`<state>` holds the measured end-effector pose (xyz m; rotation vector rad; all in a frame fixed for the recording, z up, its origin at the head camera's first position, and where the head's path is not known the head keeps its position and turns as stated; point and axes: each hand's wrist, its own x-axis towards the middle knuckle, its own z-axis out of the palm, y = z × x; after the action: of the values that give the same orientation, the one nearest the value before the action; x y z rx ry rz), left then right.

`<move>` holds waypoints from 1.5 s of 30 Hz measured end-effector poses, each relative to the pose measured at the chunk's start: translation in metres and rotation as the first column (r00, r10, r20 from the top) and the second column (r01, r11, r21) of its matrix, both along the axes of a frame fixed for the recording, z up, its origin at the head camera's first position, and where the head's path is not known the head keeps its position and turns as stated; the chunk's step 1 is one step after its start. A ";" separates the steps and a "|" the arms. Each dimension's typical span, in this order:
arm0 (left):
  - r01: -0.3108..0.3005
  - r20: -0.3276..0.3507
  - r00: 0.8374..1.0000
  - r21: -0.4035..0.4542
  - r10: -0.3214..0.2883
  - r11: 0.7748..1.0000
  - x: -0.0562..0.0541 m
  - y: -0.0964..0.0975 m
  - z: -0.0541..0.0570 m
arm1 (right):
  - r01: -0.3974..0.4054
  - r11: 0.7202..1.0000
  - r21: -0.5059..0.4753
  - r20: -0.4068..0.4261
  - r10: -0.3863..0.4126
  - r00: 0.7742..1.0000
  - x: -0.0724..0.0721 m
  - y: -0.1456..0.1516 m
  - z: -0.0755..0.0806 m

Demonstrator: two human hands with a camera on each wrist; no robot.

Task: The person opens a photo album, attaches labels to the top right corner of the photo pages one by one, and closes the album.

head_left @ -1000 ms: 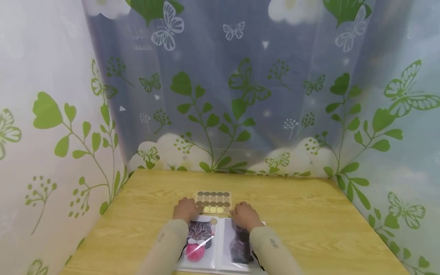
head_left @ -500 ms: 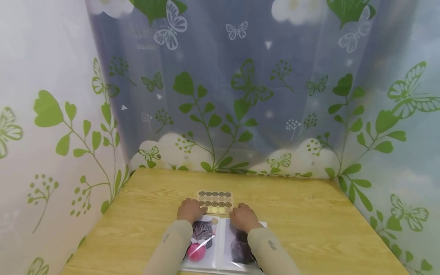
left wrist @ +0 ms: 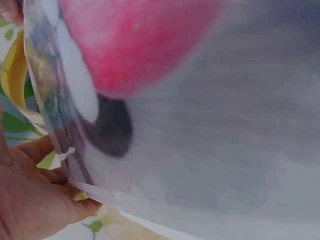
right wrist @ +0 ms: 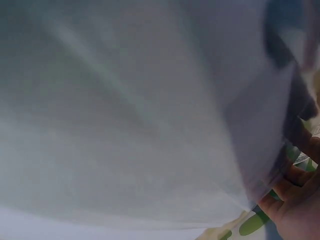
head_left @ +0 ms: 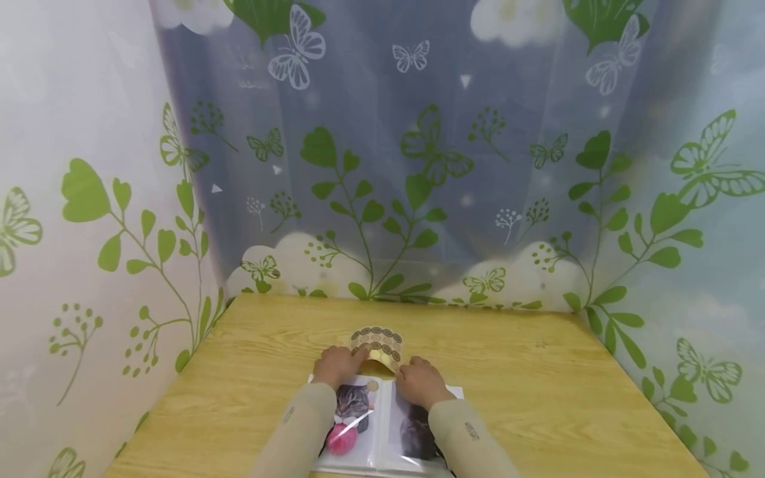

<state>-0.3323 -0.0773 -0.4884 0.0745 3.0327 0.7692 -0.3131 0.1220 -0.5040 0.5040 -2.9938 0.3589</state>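
A sheet of round stickers (head_left: 378,337) is bowed upward in the head view, just beyond an open photo album (head_left: 379,446). At its left edge my left hand (head_left: 339,365) pinches it, thumb on top. My right hand (head_left: 422,381) grips the near right corner, the fingertips partly hidden. Both wrists lie over the album, which shows a cat with a pink ball (head_left: 342,438) on the left page and a dark animal picture (head_left: 417,435) on the right. The sheet's curved yellowish edge (left wrist: 15,75) appears in the left wrist view beyond the clear page sleeve.
The wood-grain table (head_left: 514,372) extends around the album on both sides. A curtain (head_left: 382,199) printed with leaves and butterflies closes off the back, with similar panels left and right. One round sticker (head_left: 373,386) sits at the top of the left page.
The sticker sheet lay flat before; now it arches up between my hands. My left hand has moved right and inward onto it, while my right hand has shifted slightly left.
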 end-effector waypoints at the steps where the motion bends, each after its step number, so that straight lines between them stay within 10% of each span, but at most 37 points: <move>1: -0.003 0.004 1.000 0.013 0.003 1.000 0.000 0.000 0.001 | -0.006 1.000 0.001 0.000 0.006 1.000 0.000 0.000 0.000; 19: -0.007 0.031 1.000 0.025 0.006 1.000 0.000 0.013 0.004 | -0.025 1.000 -0.012 0.022 0.025 0.999 0.005 -0.003 -0.001; 35: 0.063 -0.075 0.996 0.286 -0.044 0.956 0.000 0.015 0.017 | 0.032 0.986 -0.163 0.087 -0.018 0.996 0.002 0.011 0.004; 45: 0.145 -0.094 0.989 0.437 -0.115 0.887 0.015 0.030 0.032 | 0.189 0.851 -0.491 0.196 -0.104 0.975 0.009 0.029 0.018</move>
<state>-0.3177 -0.0475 -0.4567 0.3091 2.8018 1.4522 -0.3043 0.1513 -0.4863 0.1947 -2.8757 1.1818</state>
